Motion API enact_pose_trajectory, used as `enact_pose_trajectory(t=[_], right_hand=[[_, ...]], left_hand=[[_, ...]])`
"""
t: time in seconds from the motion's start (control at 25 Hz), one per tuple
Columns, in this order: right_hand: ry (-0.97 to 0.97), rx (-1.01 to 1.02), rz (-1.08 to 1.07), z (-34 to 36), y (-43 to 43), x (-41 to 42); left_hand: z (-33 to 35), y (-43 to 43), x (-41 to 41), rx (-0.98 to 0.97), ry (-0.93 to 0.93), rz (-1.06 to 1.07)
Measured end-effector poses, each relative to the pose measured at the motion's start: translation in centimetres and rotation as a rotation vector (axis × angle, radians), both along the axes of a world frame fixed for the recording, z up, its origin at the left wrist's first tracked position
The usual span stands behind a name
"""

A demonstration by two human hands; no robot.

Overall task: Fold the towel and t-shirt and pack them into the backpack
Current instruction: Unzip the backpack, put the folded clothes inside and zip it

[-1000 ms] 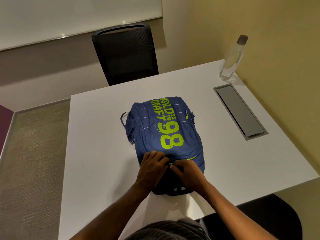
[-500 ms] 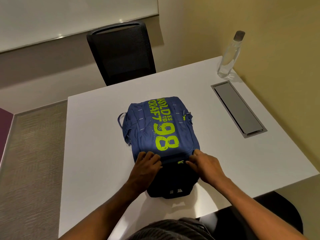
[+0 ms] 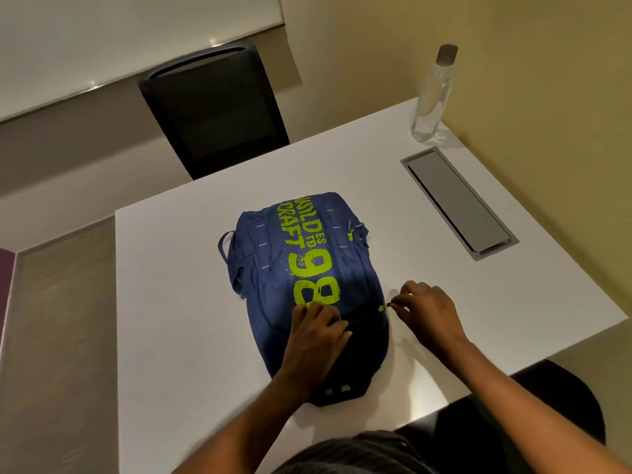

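Note:
A blue backpack (image 3: 307, 265) with lime-green lettering and a large "98" lies flat on the white table (image 3: 171, 302), its top end toward me. My left hand (image 3: 316, 331) presses down on the near part of the bag, just below the "98". My right hand (image 3: 425, 311) is at the bag's right side and pinches a lime-green zipper pull (image 3: 383, 306) between thumb and fingers. No towel or t-shirt is visible.
A clear water bottle (image 3: 432, 94) stands at the table's far right corner. A grey cable hatch (image 3: 458, 203) is set into the tabletop on the right. A black office chair (image 3: 215, 111) faces the far edge. Another dark chair seat (image 3: 554, 405) shows at lower right.
My right hand has moved from the bag's near middle out to its right side, drawing the zipper pull along. The left hand stayed pressed on the bag.

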State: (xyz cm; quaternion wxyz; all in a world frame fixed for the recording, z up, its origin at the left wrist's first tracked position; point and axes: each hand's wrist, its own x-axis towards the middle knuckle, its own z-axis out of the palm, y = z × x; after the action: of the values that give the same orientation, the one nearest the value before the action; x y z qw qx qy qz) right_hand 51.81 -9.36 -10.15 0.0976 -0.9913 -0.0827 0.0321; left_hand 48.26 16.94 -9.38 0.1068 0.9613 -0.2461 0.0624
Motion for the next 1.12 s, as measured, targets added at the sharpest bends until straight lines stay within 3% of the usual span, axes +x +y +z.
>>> enact_pose_trajectory(t=[0.16, 0.28, 0.72, 1.12], right_hand=[[-0.010, 0.140, -0.037, 0.0, 0.4, -0.5], [-0.068, 0.131, -0.033, -0.7, 0.4, -1.1], [-0.082, 0.050, -0.119, -4.6, -0.6, 4.8], [-0.009, -0.008, -0.010, -5.2, 3.4, 17.6]], left_hand=[[-0.1, -6.2, 2.7, 0.151, 0.118, -0.008], [-0.5, -7.6, 3.6, 0.201, 0.183, 0.040], [-0.6, -8.3, 4.2, -0.053, 0.350, 0.240], [-0.5, -7.1, 3.7, -0.168, 0.380, 0.203]])
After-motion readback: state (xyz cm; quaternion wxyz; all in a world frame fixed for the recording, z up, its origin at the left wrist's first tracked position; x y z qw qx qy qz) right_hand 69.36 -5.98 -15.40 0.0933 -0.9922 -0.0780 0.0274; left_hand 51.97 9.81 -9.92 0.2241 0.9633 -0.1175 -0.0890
